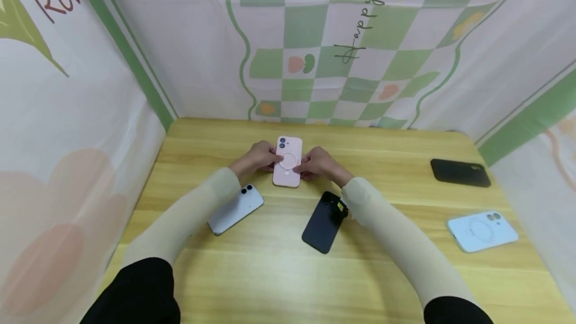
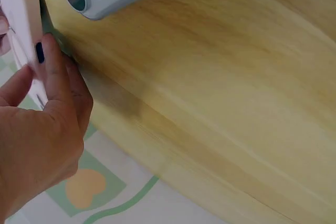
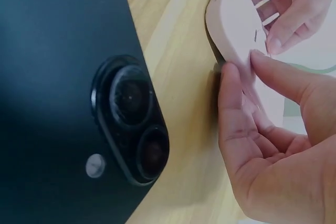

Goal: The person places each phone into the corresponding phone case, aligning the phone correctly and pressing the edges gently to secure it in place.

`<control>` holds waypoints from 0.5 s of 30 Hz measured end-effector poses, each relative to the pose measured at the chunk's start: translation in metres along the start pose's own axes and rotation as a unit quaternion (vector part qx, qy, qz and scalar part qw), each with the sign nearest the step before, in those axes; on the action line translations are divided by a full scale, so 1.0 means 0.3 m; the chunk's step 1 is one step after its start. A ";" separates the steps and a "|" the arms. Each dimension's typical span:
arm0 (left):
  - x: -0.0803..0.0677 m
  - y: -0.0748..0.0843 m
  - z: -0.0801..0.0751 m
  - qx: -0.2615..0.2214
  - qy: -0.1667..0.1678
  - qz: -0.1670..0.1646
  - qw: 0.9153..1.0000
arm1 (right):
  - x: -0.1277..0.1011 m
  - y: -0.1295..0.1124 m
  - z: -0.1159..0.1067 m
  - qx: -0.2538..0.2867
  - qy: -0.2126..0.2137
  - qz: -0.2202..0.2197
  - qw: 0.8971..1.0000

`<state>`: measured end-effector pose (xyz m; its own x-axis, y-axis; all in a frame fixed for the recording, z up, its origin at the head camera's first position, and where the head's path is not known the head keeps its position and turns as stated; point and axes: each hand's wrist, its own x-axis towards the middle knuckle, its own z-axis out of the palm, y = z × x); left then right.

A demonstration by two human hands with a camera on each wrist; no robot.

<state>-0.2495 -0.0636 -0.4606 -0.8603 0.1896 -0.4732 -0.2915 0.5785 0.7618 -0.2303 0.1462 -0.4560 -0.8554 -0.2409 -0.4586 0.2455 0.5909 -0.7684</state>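
Both hands hold a phone in a pink case [image 1: 288, 176] by its long sides, its back with the white ring and two dark lenses facing up. My left hand [image 1: 262, 154] grips the left edge, thumb on the back. Opposite it, my right hand [image 1: 318, 162] pinches the right edge with thumb and fingers. In the right wrist view the pink case [image 3: 236, 22] is tilted close over the table, port end visible. A pale phone [image 1: 236, 211] lies partly under the left forearm in the head view. Near the right wrist rests a black phone [image 1: 321, 226], lenses up.
On the right side of the wooden table [image 1: 252, 284] lie a black phone case [image 1: 459, 173] and, in front of it, a light blue phone case [image 1: 481, 231] with a ring. Printed cloth [image 1: 198, 64] hangs at the back edge and both sides.
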 end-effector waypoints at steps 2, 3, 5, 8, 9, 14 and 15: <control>0.005 0.007 0.005 0.018 0.010 0.002 1.000 | 0.000 -0.002 -0.002 -0.014 0.008 0.001 1.000; 0.007 0.009 0.007 0.027 0.014 0.003 1.000 | -0.001 -0.003 -0.002 -0.019 0.010 0.002 1.000; 0.012 0.012 0.013 0.044 0.020 0.008 0.999 | -0.003 -0.007 -0.002 -0.026 0.015 0.004 1.000; 0.010 0.017 0.017 0.055 0.026 0.024 0.998 | -0.008 -0.011 -0.001 -0.027 0.025 0.008 0.999; 0.007 0.019 0.018 0.059 0.027 0.029 0.997 | -0.009 -0.012 0.000 -0.026 0.029 0.009 0.999; -0.005 0.019 0.021 0.058 0.032 0.043 0.997 | -0.004 -0.009 0.008 -0.034 0.041 0.006 0.999; -0.005 0.019 0.022 0.058 0.034 0.044 0.997 | -0.003 -0.007 0.010 -0.037 0.043 0.004 0.998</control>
<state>-0.2471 -0.0554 -0.4585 -0.9079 0.1910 -0.3732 -0.1675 0.6508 0.7406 -0.2287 0.1429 -0.4554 -0.8906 -0.1705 -0.4216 0.2206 0.6487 -0.7284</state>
